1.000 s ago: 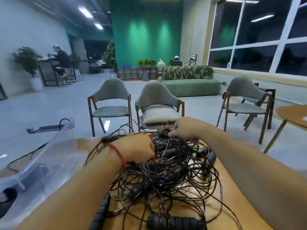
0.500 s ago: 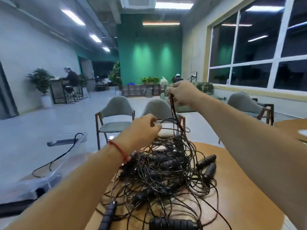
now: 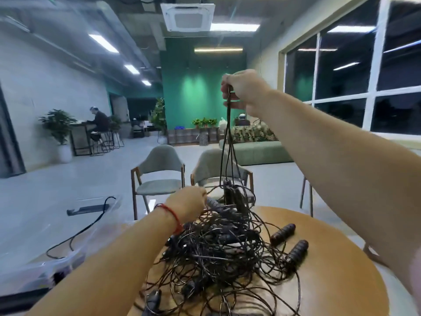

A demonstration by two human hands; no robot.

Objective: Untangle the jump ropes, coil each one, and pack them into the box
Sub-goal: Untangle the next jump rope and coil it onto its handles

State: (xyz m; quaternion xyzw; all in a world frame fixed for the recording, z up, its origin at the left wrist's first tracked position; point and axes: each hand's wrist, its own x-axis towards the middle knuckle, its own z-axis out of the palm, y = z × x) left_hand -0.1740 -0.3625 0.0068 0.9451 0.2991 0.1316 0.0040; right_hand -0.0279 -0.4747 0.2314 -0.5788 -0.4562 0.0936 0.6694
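A tangle of black jump ropes (image 3: 218, 252) with ribbed black handles lies heaped on a round wooden table (image 3: 330, 277). My right hand (image 3: 245, 90) is raised high and pinches a handle end, with cords running taut from it down to the heap and two handles (image 3: 232, 195) dangling just above the pile. My left hand (image 3: 188, 205), red string on its wrist, grips a handle at the far edge of the heap. Two loose handles (image 3: 291, 240) lie to the right of the pile. A clear plastic box (image 3: 75, 242) sits at the left, blurred.
Two grey chairs (image 3: 159, 174) stand just beyond the table. A green sofa (image 3: 257, 149) is farther back. A person sits at a high table (image 3: 95, 124) far left. A black cable and a dark bar lie on the clear box.
My right hand has risen from the pile to well above it, pulling cords and two handles up. My left hand lifted slightly and took hold of a handle at the heap's far edge.
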